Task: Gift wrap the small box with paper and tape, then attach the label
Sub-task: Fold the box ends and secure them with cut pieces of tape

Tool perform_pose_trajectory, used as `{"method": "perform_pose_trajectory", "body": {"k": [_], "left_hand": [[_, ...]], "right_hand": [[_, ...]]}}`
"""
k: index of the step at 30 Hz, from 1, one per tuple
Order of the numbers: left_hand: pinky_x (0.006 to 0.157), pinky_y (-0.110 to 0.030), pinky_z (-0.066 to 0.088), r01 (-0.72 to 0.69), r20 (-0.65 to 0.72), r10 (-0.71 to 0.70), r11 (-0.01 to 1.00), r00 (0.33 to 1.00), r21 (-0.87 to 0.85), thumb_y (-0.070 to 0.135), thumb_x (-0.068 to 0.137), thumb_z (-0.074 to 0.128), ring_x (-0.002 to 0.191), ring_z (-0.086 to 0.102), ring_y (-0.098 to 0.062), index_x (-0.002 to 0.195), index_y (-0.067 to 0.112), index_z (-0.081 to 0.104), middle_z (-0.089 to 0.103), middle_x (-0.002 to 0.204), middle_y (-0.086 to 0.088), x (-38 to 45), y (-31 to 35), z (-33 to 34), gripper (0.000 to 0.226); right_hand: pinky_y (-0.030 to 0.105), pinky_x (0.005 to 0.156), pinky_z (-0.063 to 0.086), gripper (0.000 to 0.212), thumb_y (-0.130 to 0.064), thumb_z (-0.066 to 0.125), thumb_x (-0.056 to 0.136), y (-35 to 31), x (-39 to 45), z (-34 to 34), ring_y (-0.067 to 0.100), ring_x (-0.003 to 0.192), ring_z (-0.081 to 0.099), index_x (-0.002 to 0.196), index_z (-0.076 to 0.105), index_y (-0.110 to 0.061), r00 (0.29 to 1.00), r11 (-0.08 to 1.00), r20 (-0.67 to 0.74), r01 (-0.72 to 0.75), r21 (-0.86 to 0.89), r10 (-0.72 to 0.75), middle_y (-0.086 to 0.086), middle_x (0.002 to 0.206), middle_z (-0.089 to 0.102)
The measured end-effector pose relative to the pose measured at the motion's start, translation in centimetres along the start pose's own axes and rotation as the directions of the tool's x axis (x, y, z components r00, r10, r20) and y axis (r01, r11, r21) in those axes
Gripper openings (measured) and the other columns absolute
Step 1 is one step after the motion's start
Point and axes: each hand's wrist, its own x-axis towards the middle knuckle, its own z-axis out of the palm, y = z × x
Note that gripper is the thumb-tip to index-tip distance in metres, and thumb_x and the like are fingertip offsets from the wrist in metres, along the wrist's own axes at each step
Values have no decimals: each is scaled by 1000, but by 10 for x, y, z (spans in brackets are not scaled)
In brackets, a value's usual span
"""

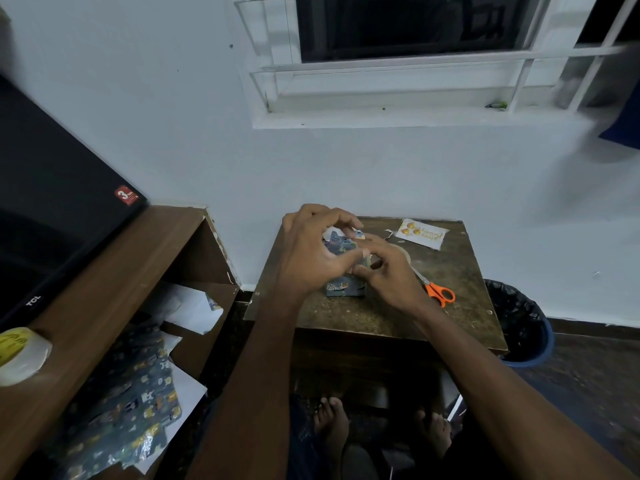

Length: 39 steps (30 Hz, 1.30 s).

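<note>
A small box [344, 287] covered in dark blue patterned paper stands on the small brown table [450, 271]. My left hand [311, 247] wraps over its left side and top, pressing a paper flap. From the right, my right hand [384, 271] touches the box, fingertips pinched at the paper's edge. A white label [422, 233] with orange shapes lies at the table's far right corner. A tape roll [403, 252] sits behind my right hand, mostly hidden.
Orange-handled scissors [438, 292] lie right of my right hand. A wooden shelf [114, 271] on the left holds leftover wrapping paper [138, 403], another tape roll [20, 355] and a black TV [52, 209]. A lined bin [519, 323] stands right of the table.
</note>
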Motion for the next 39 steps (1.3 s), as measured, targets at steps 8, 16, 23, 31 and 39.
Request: {"method": "perform_pose_trajectory", "body": {"k": [8,16,23,31,39], "left_hand": [[99,-41,37,20,67,-28,993,997,117,41,74,92,102,29,7,105,43,79,48,95,29,3,-4,8,34],[99,-33,22,14,27,-17,992,999,126,54,75,86,111,56,-3,114,44,71,69,93,21,4,-11,10,43],[95,-26,13,60,28,-67,978,997,198,70,72,80,125,51,-16,118,48,73,64,112,17,6,-23,12,52],[98,-32,16,42,15,-44,994,999,98,55,76,88,124,49,-6,124,42,73,64,104,21,5,-15,11,52],[98,-26,51,239,-204,-404,804,891,-545,22,100,71,103,67,3,106,28,80,77,104,15,3,-18,-9,12]], "right_hand": [[41,119,42,56,-2,77,89,0,-2,2,6,145,45,142,64,-18,999,999,3,39,-2,-39,-8,152,56],[45,123,38,75,7,81,81,-1,-5,4,10,147,45,149,55,-10,996,970,-32,-71,234,81,-4,153,55],[38,91,60,58,16,77,77,1,-7,3,24,116,70,130,70,-8,963,785,-25,-203,585,267,11,123,75],[15,74,52,41,-8,40,100,-26,0,1,-3,98,69,129,68,-15,949,829,50,-298,474,313,-5,120,73],[10,55,48,27,3,50,102,-26,7,8,-8,67,66,122,68,4,918,783,-47,-309,540,395,0,98,72]]}}
